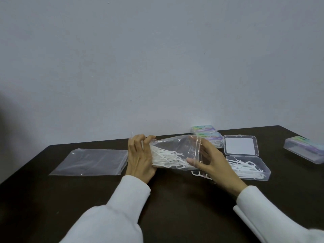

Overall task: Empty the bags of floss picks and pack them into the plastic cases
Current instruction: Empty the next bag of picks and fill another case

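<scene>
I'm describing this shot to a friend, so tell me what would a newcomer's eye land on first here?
First, the two hands at the middle of the dark table: the left hand and right hand hold up a clear bag full of white floss picks. Just right of them lies an open plastic case with picks in its base, and to the left a flat empty bag.
</scene>
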Tool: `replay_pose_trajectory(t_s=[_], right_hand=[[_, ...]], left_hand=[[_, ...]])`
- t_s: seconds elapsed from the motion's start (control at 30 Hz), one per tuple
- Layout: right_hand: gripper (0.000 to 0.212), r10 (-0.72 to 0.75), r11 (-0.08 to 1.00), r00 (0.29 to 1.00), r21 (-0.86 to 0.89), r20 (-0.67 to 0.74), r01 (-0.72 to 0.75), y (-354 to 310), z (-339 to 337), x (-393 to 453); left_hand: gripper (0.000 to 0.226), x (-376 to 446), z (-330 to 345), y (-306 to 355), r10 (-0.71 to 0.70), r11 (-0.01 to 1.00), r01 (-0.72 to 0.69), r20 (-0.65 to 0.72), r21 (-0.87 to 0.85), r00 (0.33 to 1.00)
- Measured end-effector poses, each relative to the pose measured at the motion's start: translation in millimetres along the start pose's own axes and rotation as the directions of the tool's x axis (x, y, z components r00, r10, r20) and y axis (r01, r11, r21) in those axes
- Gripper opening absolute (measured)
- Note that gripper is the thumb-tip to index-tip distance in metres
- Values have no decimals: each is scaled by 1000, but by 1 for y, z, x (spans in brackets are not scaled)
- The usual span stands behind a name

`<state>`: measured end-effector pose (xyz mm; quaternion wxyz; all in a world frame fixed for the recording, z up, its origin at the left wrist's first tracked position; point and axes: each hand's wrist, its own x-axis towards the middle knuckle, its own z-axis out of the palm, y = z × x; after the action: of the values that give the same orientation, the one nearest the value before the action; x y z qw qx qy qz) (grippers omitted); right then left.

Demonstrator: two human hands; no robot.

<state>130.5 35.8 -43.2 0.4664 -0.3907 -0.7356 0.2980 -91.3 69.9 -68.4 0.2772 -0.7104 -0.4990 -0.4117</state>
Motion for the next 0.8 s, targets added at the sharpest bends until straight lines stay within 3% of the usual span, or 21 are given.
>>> replay_pose_trajectory(t_s=[0.27, 0.53, 0.67, 0.8], right_hand=[[51, -21, 995, 998, -97, 58, 26, 3, 3, -1], [57, 4, 961, 989, -275, 145, 36, 5, 8, -1], [44, -21, 921, 979, -376, 201, 96, 6, 10, -3], [53, 12, 863, 974, -494, 226, 104, 5, 9, -4]], left_hand=[[95, -1, -5, 1, -91, 994, 89, 27, 55, 995], [85, 0, -10, 9, -56, 998, 56, -12, -4, 998], [86, 1, -11, 13, -44, 999, 44, -24, -16, 999], [90, 1, -12, 15, -20, 1000, 20, -19, -11, 1000]])
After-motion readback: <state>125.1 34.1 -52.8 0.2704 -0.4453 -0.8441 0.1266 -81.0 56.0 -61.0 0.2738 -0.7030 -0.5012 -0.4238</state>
